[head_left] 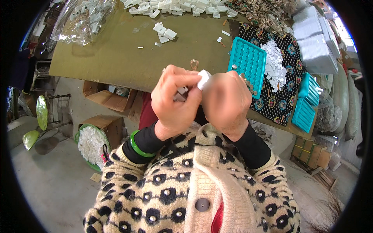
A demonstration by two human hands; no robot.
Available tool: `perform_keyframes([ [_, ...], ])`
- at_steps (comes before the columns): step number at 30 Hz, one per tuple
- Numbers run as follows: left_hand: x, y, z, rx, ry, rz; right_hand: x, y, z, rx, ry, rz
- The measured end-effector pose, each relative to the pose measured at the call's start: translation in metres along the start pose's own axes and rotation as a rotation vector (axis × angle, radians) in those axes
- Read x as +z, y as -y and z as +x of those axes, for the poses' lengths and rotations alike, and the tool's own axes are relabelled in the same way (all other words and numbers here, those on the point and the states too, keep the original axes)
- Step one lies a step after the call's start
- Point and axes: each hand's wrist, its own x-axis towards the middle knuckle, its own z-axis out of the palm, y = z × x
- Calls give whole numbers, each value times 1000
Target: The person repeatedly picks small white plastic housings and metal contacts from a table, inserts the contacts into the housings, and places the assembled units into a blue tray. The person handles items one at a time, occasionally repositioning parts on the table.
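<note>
In front of my chest, both hands are held close together over the table's near edge. My left hand (175,101) is closed, with a small white plastic piece (203,79) pinched between thumb and forefinger. More small white plastic pieces (181,94) sit in its curled palm. Beside it, my right hand (227,103) is curled up against the pinched piece. Part of that hand is blurred, and what its fingers hold is hidden. Just beyond my left hand, a small amber-coloured clear part (194,64) stands on the olive tabletop (105,56).
White plastic pieces (178,6) are heaped at the back, with a few pieces (165,33) nearer. At right, a teal tray (247,52) with some small parts lies beside white flakes (274,64) on patterned cloth (287,105). A clear bag (81,21) is at far left.
</note>
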Motion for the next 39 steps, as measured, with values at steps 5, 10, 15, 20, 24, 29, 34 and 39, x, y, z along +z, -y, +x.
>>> perform_keyframes([
  [5,-13,-10,3,-908,46,-813,2,9,0,197,35,166],
  [10,-20,-11,7,-1094,136,-1051,-7,20,2,473,100,391],
  [15,-16,-13,0,-863,42,-831,-13,23,4,921,199,900],
  [20,-14,-16,-8,-560,61,-724,-19,24,4,1258,229,1368],
  [24,-22,-15,-5,-730,92,-864,-26,28,2,762,307,645],
  [29,-28,-10,1,-885,153,-857,-36,-13,13,155,94,-133],
  [34,-30,-8,4,-1029,161,-872,-32,-44,16,85,274,-341],
  [39,-27,-7,7,-1075,224,-779,-38,-53,21,221,424,-237],
])
